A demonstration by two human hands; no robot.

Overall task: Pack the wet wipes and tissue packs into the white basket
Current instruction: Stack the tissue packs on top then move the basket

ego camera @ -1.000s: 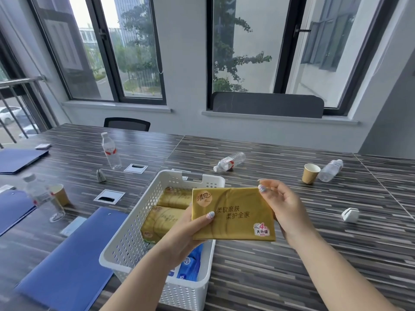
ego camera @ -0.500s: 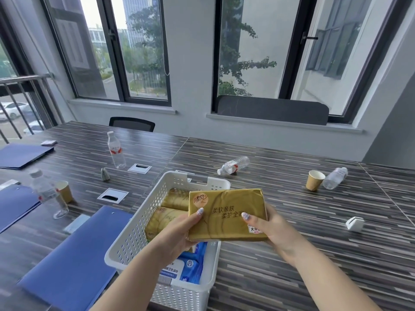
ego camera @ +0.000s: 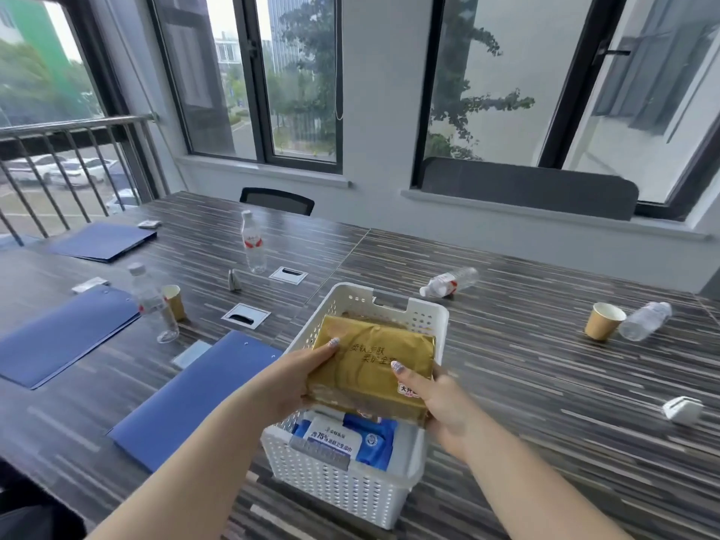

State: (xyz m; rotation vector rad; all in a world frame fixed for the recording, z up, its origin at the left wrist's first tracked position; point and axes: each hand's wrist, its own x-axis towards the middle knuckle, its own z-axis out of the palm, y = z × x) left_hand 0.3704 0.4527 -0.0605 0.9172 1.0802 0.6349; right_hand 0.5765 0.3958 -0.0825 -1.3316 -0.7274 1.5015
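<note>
Fingers (ego camera: 403,374) of the right hand (ego camera: 438,399) curled round the near right corner of the gold foil tissue pack (ego camera: 370,368), thumb lying on its printed top face. Fingers of the left hand (ego camera: 296,378) clamped on the pack's left edge, thumb likewise on top, so both hands gripping one soft rectangular pack. Half a second ago held level and a little higher, reaching past the right wall; now drawn in between the walls, dipped toward the far end and hovering right over the opening of the white perforated plastic basket (ego camera: 426,313). Not yet released; impossible to say whether the far edge already touches what lies below. Below the near edge, a blue and white wet wipes pack (ego camera: 350,438) already lying in the near end of the basket. A second ago, more gold packs showing at the far end; now hidden under the held one. By the look of it, the placing step nearly finished: lower, let go, withdraw. Further out, on the dark striped wooden table (ego camera: 526,383): blue folders (ego camera: 187,399) to the left, clear plastic bottles, brown paper cups (ego camera: 604,320). No further wipes or tissue packs visible on the table, so possibly the last item.
</note>
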